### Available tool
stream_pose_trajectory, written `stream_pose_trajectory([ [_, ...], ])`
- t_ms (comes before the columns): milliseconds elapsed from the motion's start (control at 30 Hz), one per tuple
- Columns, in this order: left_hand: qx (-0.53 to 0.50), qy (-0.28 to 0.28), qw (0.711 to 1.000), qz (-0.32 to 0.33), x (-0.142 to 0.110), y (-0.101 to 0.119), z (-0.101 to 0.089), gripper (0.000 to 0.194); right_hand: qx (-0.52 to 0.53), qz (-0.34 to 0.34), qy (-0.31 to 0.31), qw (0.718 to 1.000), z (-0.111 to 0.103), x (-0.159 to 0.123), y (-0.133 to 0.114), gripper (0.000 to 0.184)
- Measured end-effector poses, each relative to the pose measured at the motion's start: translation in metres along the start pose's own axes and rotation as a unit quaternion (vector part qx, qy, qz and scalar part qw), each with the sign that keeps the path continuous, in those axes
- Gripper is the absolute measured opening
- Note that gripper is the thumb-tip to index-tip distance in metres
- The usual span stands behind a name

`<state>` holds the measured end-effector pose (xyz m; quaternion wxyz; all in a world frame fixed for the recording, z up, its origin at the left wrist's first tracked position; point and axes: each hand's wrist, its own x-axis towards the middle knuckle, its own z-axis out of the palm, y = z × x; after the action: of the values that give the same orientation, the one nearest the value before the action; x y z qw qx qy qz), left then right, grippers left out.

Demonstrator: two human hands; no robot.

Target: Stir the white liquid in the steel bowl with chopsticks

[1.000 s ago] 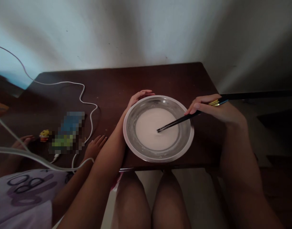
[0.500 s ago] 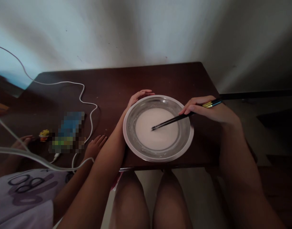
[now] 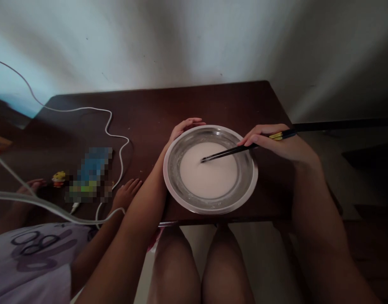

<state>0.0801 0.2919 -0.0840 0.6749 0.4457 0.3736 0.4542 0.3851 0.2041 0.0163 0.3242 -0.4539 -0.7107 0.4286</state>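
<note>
A wide metal bowl [image 3: 176, 185] stands close to the table's front edge. Milky white liquid [image 3: 209, 179] covers its bottom, with pale residue on the inner wall. My right hand [image 3: 269, 137] is closed round a pair of black chopsticks [image 3: 228, 151] with gold bands near the top. Their tips dip into the liquid left of the bowl's middle. My left hand [image 3: 184, 127] curls around the bowl's far left side, its fingers along the outside below the rim; the palm is hidden by the bowl.
On the dark wooden table [image 3: 168, 99], a phone [image 3: 94, 169], blurred out, lies at left with a white cable [image 3: 121, 156]. Beside it stands a small yellow figurine [image 3: 58, 179]. Another person's hand [image 3: 127, 192] rests near my left forearm. A wall [image 3: 168, 46] rises behind.
The chopstick tips have moved a little toward the far side of the bowl, and my right hand has shifted slightly up. My left hand stays at the bowl.
</note>
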Motion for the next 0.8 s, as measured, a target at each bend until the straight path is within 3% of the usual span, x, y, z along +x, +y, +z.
stream_pose_trajectory([
  [133, 0.009, 0.002, 1.000, 0.017, -0.002, 0.001, 0.001, 0.027, 0.004, 0.016, 0.034, 0.999, -0.009, -0.005, 0.001, 0.030],
  [333, 0.021, 0.000, 0.999, 0.044, -0.003, -0.002, -0.002, 0.028, 0.009, -0.006, -0.046, 0.999, 0.001, 0.000, -0.001, 0.027],
  [533, 0.014, -0.004, 1.000, 0.024, -0.003, 0.001, 0.001, 0.028, 0.000, 0.018, 0.033, 0.999, -0.007, -0.004, 0.001, 0.030],
  [700, 0.033, -0.013, 0.996, 0.087, -0.009, 0.001, 0.001, 0.035, -0.005, 0.013, -0.036, 0.999, -0.003, -0.003, -0.003, 0.029],
  [800, 0.031, -0.008, 0.997, 0.066, -0.006, -0.001, -0.002, 0.032, -0.004, -0.008, -0.029, 1.000, 0.002, 0.000, -0.002, 0.026],
])
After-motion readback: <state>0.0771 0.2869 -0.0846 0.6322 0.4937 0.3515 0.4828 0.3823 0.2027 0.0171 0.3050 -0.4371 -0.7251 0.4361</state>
